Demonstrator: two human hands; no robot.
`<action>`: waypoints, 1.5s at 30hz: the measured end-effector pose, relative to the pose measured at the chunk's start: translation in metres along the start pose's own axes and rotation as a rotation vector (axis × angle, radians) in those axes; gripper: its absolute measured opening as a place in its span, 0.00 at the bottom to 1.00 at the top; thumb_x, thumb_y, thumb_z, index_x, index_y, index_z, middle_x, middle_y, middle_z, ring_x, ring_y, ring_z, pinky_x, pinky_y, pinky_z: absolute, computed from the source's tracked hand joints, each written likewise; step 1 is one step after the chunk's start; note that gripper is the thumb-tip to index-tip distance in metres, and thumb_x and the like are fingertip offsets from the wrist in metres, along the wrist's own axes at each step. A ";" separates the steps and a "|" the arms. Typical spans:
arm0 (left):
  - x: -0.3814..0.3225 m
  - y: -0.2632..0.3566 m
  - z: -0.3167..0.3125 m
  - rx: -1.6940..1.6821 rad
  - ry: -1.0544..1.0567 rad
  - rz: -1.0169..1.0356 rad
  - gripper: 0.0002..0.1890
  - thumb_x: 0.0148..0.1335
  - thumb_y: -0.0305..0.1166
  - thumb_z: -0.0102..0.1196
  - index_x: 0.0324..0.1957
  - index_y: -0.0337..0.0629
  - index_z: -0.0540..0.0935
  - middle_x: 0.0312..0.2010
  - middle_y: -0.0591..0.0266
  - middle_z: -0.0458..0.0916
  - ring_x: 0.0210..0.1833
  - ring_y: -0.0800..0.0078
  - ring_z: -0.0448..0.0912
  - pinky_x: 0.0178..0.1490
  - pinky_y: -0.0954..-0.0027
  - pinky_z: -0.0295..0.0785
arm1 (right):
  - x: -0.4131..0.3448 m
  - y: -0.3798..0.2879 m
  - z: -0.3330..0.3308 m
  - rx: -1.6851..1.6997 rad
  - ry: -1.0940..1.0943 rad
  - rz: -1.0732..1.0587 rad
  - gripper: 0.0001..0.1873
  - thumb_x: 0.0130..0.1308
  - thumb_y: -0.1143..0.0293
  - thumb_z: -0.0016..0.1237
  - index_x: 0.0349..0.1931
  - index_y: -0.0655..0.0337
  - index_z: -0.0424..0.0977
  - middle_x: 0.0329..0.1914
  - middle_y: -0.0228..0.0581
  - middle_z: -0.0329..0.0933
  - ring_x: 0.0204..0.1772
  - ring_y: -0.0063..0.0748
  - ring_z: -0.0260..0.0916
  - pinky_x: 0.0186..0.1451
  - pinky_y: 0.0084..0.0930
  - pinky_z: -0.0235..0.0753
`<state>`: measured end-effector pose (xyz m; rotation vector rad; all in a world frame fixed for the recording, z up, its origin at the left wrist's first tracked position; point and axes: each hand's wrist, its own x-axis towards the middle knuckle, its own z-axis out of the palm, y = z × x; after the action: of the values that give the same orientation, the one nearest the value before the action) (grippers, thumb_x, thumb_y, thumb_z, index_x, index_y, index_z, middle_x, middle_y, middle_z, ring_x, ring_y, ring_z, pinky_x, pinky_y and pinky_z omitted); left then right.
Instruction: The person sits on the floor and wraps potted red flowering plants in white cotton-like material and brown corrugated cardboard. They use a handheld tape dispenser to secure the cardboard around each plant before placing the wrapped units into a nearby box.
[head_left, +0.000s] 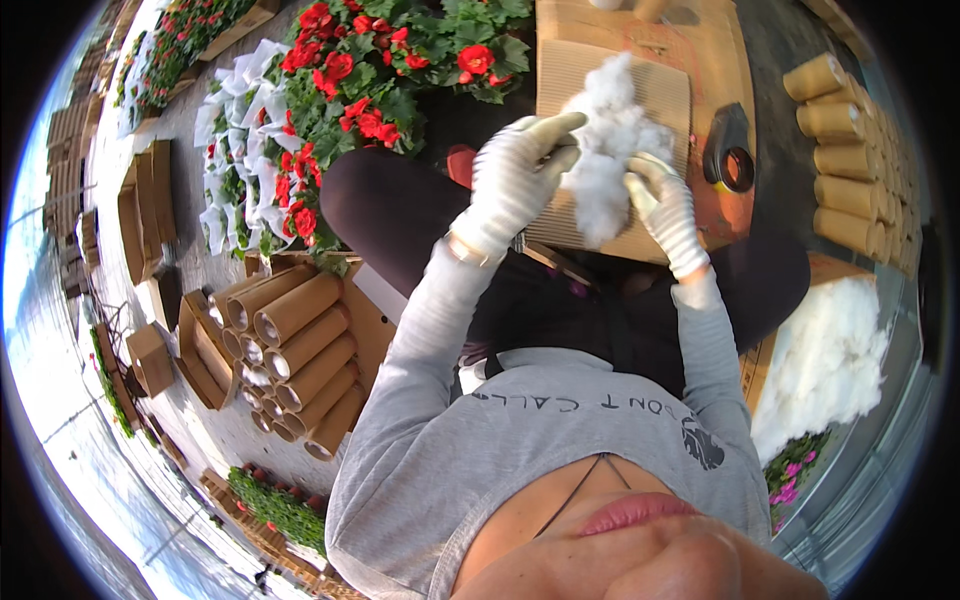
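A loose heap of white fibre stuffing (607, 139) lies on a ribbed sheet of corrugated cardboard (559, 67) in front of my crossed legs. My left hand (525, 176), in a whitish striped glove, is at the heap's left edge, fingers bent and apart. No stuffing shows clearly between them. On the right, my right hand (666, 206), gloved the same way, has its fingertips curled against the fluff. Whether they pinch any of it is hard to see. Beneath the sheet is a larger cardboard box (724, 67).
A black tape dispenser (731, 161) rests on the box. Cardboard tubes are stacked at left (300, 352) and far right (847, 161). Red-flowered potted plants (360, 90) stand ahead left, some in white wrapping (240, 142). More white stuffing (821, 364) fills a carton by my right knee.
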<state>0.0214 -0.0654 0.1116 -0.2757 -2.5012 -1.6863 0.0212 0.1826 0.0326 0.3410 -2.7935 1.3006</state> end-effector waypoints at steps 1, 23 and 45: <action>-0.009 0.009 -0.025 0.026 0.127 0.072 0.19 0.57 0.21 0.66 0.52 0.43 0.86 0.36 0.63 0.86 0.38 0.77 0.82 0.44 0.74 0.77 | -0.001 -0.002 -0.003 0.105 0.026 0.018 0.15 0.64 0.67 0.58 0.47 0.65 0.81 0.51 0.52 0.82 0.57 0.49 0.78 0.63 0.39 0.75; -0.044 -0.402 -0.041 -0.094 0.921 -1.147 0.47 0.43 0.40 0.79 0.66 0.41 0.71 0.67 0.46 0.69 0.70 0.60 0.68 0.67 0.62 0.70 | -0.029 0.014 -0.024 0.159 0.066 0.313 0.19 0.75 0.72 0.46 0.62 0.68 0.72 0.59 0.43 0.77 0.62 0.32 0.73 0.68 0.30 0.70; 0.092 -0.024 -0.163 -0.317 0.033 0.128 0.24 0.53 0.42 0.74 0.46 0.35 0.85 0.41 0.61 0.87 0.45 0.70 0.83 0.53 0.66 0.76 | -0.021 -0.068 -0.048 0.120 0.191 -0.131 0.20 0.68 0.80 0.50 0.61 0.67 0.73 0.61 0.46 0.77 0.64 0.41 0.73 0.69 0.32 0.69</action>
<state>-0.0748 -0.2175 0.1690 -0.4221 -2.1346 -2.0091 0.0536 0.1802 0.1118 0.3761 -2.4999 1.3937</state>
